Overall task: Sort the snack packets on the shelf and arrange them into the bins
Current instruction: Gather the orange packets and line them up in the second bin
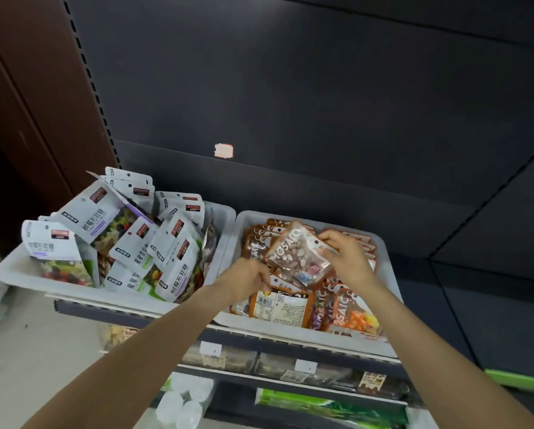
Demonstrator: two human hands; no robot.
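Head view: both hands over the right bin, one packet up.
Right hand (346,258) pinches the far-right corner of the MOSAIC packet (298,255), left hand (247,278) grips its near-left edge; long axis runs near-left to far-right, directly above the right bin (389,274). White packets (129,239) fill the left bin (14,274).

Glossy plastic packet (296,257), matt bin (389,267)
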